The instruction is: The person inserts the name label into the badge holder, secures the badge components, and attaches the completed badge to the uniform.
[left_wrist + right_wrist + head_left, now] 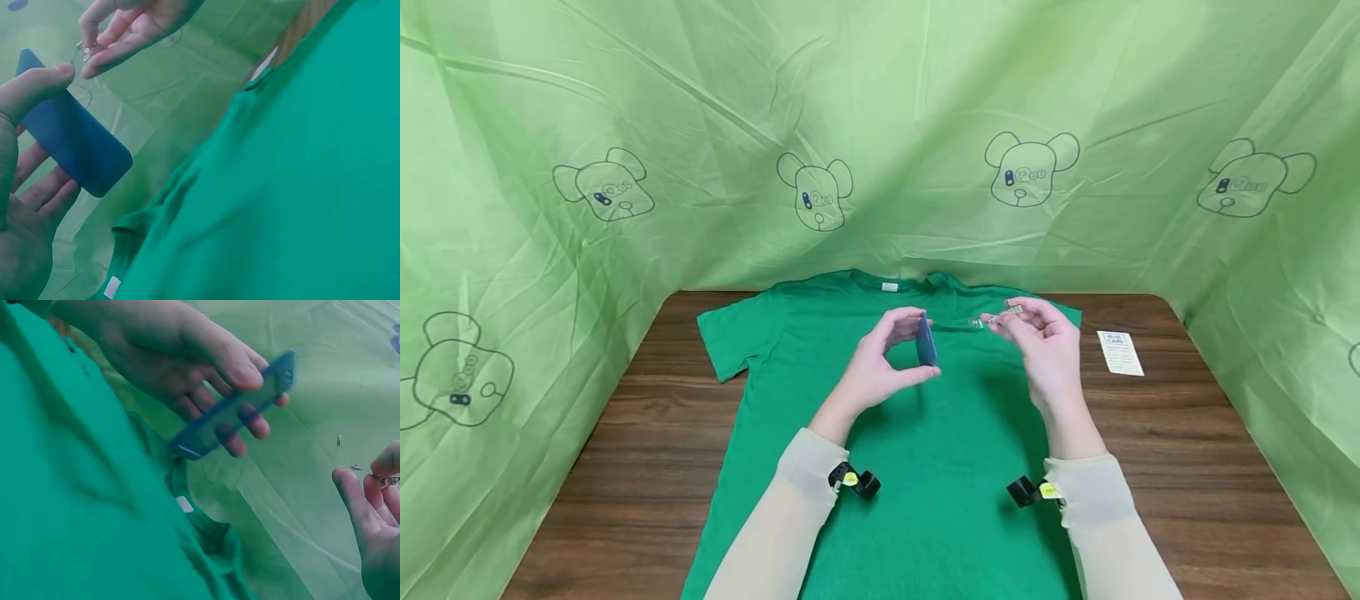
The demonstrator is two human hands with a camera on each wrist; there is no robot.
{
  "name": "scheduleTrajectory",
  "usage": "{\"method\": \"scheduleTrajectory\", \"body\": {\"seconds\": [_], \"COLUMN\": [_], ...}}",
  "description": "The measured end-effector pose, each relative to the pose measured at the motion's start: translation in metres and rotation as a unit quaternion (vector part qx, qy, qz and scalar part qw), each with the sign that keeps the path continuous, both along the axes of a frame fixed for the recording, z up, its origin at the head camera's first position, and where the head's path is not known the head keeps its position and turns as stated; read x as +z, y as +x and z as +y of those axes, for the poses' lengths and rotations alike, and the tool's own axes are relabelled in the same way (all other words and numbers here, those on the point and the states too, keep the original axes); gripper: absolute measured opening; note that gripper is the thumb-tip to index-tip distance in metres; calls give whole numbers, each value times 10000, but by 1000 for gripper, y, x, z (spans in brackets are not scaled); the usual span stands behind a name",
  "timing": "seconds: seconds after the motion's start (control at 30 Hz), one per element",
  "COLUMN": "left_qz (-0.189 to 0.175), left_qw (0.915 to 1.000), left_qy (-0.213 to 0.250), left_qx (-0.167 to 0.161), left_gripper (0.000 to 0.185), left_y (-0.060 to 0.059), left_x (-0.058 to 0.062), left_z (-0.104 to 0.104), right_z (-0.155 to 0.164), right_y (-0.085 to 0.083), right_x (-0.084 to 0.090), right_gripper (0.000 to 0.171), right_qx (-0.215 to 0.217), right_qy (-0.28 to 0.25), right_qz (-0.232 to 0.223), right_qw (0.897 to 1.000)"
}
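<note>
- We count one green T-shirt [940, 467], spread flat on the table.
- We count one wooden table [1210, 467] beneath it.
- We count one blue plastic card [926, 340], held in the left hand [880, 367].
- We count one small metal clip [1000, 317], pinched in the right hand [1048, 350].
- We count one white printed card [1120, 352], lying on the table to the right.
- We count two hands and two pale sleeves.
- We count two black wrist cameras, one on each forearm.
- We count six bear outlines printed on the green backdrop [880, 100], one of them cut off at the right edge.
</note>
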State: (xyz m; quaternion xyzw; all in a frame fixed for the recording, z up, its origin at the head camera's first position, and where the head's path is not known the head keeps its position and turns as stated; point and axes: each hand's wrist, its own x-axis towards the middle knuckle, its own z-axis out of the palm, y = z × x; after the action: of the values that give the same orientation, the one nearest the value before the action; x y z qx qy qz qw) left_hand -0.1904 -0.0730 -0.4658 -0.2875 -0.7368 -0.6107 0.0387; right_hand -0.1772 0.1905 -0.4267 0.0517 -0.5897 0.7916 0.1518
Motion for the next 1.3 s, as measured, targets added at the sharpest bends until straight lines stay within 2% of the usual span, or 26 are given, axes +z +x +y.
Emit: {"method": "scheduleTrajectory", "body": {"seconds": [0.2,0.37,0.6,0.83,1.17,1.23,1.3], "left_qz": [22,28,71,37,51,51,57], "left_qw": [9998,9998,9997,9996,9995,9996,9996], "left_qy": [154,146,247,284,318,290,263], "left_qx": [91,96,45,14,41,38,43], "left_gripper": [82,82,81,81,80,80,80], "left_y": [-3,-4,-5,-5,-3,-3,-4], "left_x": [1,2,2,0,-5,-5,-4], "left_z": [-4,-7,-9,-7,-7,-8,-8], "right_z": [22,49,81,98,126,131,136], "right_y": [-9,-15,-16,-5,18,21,24], "right_x": [-1,-6,-11,-13,-20,-21,-24], "right_gripper": [15,23,28,30,24,25,28], "right_qx": [-216,-367,63,79,423,453,472], "right_qy": [-139,-90,137,168,1275,1702,2257], "right_qz": [212,136,-172,-350,-941,-1049,-1164], "right_qw": [9994,9992,9997,9992,9865,9788,9661]}}
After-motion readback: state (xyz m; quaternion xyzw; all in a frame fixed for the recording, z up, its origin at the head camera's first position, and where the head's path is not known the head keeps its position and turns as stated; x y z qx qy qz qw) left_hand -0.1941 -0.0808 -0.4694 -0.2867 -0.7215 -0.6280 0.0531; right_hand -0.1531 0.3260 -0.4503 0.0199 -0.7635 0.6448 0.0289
